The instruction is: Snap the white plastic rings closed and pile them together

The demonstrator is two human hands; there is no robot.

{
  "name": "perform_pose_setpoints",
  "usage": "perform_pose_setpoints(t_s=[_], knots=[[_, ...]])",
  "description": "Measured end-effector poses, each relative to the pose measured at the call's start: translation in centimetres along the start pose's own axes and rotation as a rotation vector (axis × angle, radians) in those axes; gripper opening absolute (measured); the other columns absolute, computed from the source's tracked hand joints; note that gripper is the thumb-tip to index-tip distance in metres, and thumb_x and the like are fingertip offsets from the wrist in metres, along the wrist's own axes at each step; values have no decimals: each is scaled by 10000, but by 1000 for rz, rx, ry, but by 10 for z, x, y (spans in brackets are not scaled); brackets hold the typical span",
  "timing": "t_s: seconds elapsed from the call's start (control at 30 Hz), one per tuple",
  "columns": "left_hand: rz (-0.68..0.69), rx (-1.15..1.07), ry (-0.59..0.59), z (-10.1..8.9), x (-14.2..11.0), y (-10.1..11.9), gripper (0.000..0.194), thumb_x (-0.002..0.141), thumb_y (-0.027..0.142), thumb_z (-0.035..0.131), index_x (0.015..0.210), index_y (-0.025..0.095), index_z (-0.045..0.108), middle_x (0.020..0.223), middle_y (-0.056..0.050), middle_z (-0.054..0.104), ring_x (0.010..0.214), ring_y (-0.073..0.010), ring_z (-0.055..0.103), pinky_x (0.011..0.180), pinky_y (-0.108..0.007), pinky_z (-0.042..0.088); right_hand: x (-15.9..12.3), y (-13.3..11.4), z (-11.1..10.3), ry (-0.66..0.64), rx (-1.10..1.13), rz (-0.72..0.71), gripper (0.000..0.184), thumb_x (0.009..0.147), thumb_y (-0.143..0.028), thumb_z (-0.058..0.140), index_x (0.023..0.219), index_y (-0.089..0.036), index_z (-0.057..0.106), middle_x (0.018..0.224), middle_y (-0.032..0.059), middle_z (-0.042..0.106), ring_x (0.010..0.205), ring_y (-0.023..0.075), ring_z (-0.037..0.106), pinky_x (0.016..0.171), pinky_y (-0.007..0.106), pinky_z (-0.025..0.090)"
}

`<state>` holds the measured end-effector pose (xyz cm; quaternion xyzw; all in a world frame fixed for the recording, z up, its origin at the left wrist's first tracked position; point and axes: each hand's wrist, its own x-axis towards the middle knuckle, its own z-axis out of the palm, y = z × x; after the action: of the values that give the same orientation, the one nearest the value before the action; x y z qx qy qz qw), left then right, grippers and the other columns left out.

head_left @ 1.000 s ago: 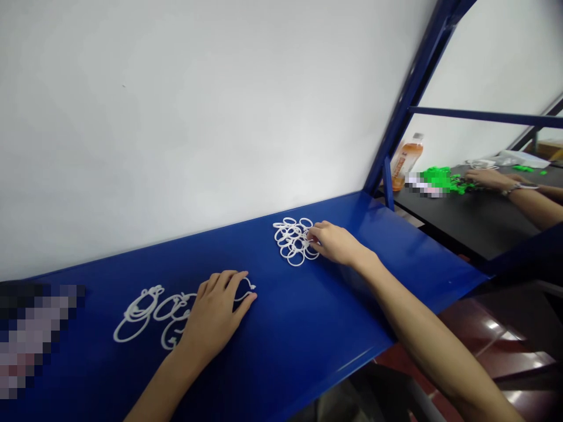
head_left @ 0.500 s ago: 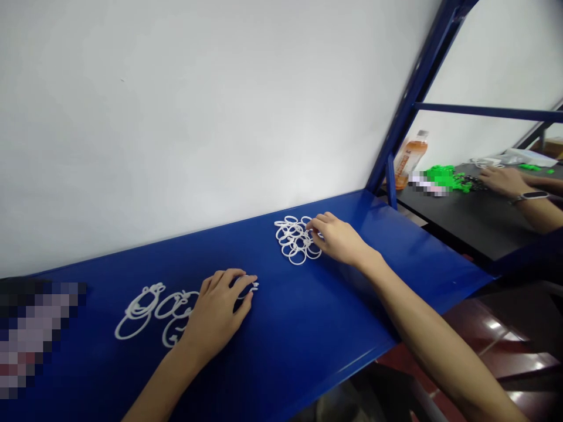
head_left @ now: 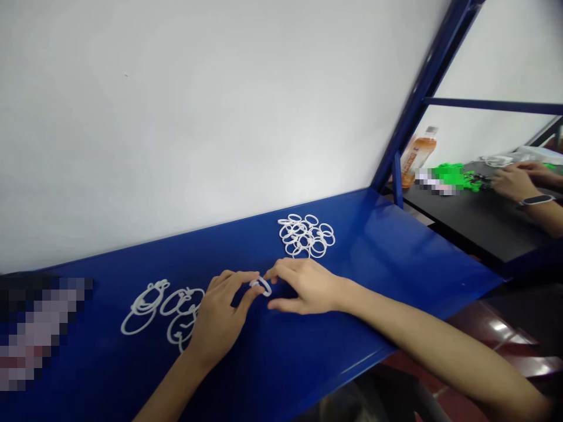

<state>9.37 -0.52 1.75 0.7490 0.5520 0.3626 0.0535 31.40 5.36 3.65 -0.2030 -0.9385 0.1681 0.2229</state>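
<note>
Over a blue tabletop (head_left: pixel 308 346) along a white wall (head_left: pixel 197 117), the left hand (head_left: pixel 224 305) pinches a white ring (head_left: pixel 265 286); the right hand (head_left: pixel 310 287), thumb and fingers parted, sits beside it. Beyond a blue post (head_left: pixel 414 111) stretches a black tabletop (head_left: pixel 457 215).

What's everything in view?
worktop: one, blue, foreground
ring pile: one, white, worktop back
loose loops: several, white, worktop left
held loop: one, white, centre
wall: one, white, behind
frame: one, blue, right
floor: one, red, below
black table: one, black, right
drink bottle: one, orange, black table
green pieces: many, green, black table
co-worker's hands: two, bare, black table
smart band: one, black-faced, co-worker's wrist
left hand: one, bare, pinching held loop
right hand: one, bare, by held loop
</note>
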Motion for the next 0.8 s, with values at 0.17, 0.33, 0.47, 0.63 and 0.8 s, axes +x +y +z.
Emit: perform_pose_setpoints(t_s=[0.17,0.33,0.47,0.63,0.8], knots=[[-96,-5,2,-1,0,0,338,929,558,536,872,263,690,803,23,732,772,-188,672,727,-318,500,0,-8,12,74,107,39,191,1011,-319,503,1093,-156,561,949,73,683,791,158,647,693,284,523],[-132,-112,-57,-2,-1,-2,343,906,572,555,826,259,671,731,50,722,668,-151,676,647,-267,501,0,-7,13,150,164,67,154,979,-180,476,1086,-142,580,928,70,682,747,142,636,676,266,517],[-191,-186,-13,-2,0,-1,323,854,575,629,868,253,653,738,53,734,675,-148,696,627,-244,507,0,-4,12,119,240,30,97,961,-181,526,1022,-158,598,853,38,658,711,132,612,649,245,499],[-77,-247,-102,-2,-1,-3,306,885,538,617,795,254,688,733,53,725,670,-129,673,651,-233,492,-1,-6,12,58,298,-59,132,1010,-198,478,981,-159,601,876,47,645,773,141,603,695,250,501],[0,-292,-136,0,-3,-4,293,925,458,597,736,244,669,681,57,689,611,-112,618,639,-229,467,-3,-6,10,27,269,-140,179,1039,-216,441,1005,-145,602,875,53,640,769,139,583,703,249,501]])
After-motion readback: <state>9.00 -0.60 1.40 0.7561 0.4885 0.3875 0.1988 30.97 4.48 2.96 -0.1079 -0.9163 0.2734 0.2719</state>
